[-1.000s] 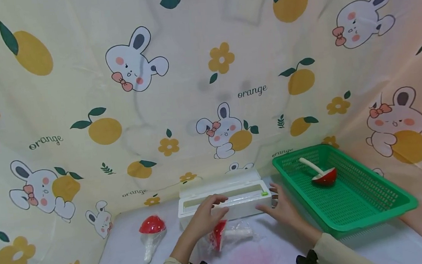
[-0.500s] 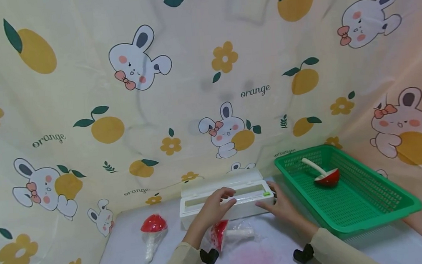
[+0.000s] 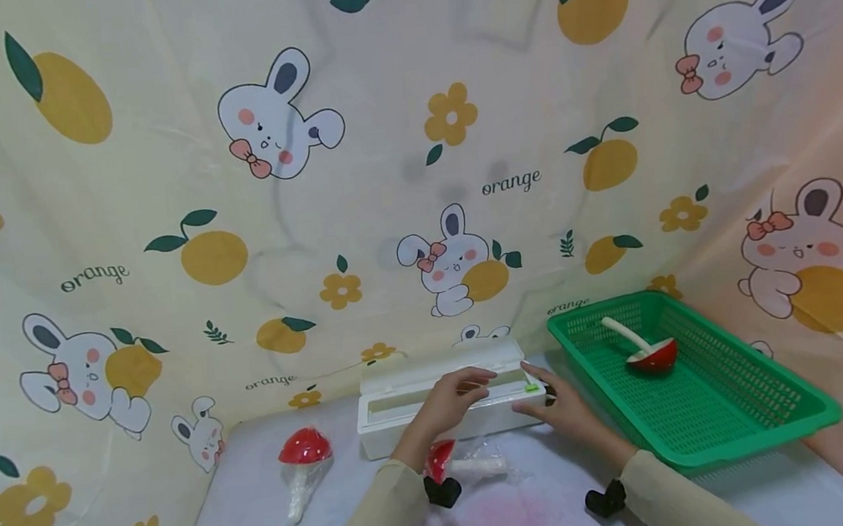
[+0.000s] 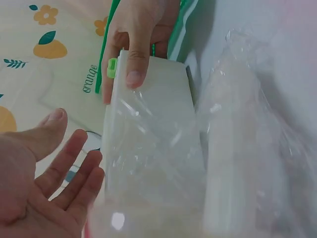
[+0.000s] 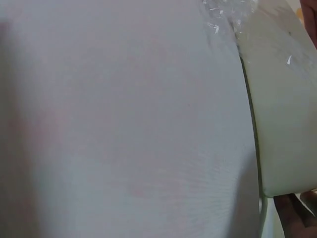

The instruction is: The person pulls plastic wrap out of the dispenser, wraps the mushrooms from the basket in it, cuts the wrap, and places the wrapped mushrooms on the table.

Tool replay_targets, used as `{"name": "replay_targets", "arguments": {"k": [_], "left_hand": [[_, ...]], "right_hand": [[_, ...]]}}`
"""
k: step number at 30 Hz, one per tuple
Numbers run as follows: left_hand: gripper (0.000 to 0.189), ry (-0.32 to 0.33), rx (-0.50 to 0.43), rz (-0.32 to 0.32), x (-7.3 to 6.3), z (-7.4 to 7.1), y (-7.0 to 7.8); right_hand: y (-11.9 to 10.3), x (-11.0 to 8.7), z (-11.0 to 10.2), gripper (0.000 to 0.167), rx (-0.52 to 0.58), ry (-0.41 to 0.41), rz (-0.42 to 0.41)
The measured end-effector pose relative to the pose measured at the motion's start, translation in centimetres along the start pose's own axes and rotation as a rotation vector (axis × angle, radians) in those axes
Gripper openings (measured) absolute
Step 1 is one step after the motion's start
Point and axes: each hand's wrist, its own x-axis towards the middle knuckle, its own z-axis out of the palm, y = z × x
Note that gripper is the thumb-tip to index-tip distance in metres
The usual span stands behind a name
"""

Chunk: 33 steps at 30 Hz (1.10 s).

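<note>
- At the back edge of the table [image 3: 263,511], head view: your left hand [image 3: 450,401] lies with fingers straight over the open top of the white dispenser box [image 3: 404,406], lid up behind it. Your right hand [image 3: 558,406] touches the box's right end by the green slider tab [image 3: 530,385], fingers loosely extended, gripping nothing.
- Same view: a wrapped red mushroom toy [image 3: 454,463] lies just in front of the box, between your forearms. Another wrapped mushroom [image 3: 302,465] lies near the table's left edge. A green basket [image 3: 751,418] sits along the right edge, one unwrapped mushroom [image 3: 643,348] in it.
- Left wrist view: your left hand [image 4: 47,178] is open, palm showing, fingers spread slightly, just beside the box [image 4: 148,144], holding nothing. Your right hand [image 4: 136,37] has its thumb pressed on the box end near the green tab [image 4: 112,67]. Clear film [image 4: 247,139] lies crumpled beside the box.
- Right wrist view: mostly bare table [image 5: 124,124], box edge [image 5: 282,109] at right. Only a dark sliver of fingertip [image 5: 292,218] shows, so you cannot tell the fingers' state there.
</note>
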Motion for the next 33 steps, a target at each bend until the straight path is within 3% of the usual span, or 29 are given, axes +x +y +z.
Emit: {"name": "replay_targets", "arguments": {"k": [7, 16, 20, 27, 33], "left_hand": [[0.026, 0.052, -0.028, 0.044, 1.7, 1.9, 0.4], [0.020, 0.133, -0.012, 0.036, 2.8, 3.7, 0.4], [0.020, 0.154, 0.017, -0.003, 3.1, 4.6, 0.5], [0.018, 0.180, 0.087, -0.138, 3.3, 5.8, 0.7], [0.014, 0.217, 0.132, -0.172, 3.4, 6.0, 0.9]], "right_hand": [[0.3, 0.0, -0.2, 0.088, 0.035, 0.020, -0.007], [0.6, 0.1, -0.2, 0.089, 0.038, 0.015, 0.010], [0.6, 0.0, -0.3, 0.088, 0.051, 0.020, -0.001], [0.7, 0.0, -0.2, 0.087, 0.091, 0.030, -0.028], [0.7, 0.0, -0.2, 0.086, 0.086, 0.027, -0.023]]}}
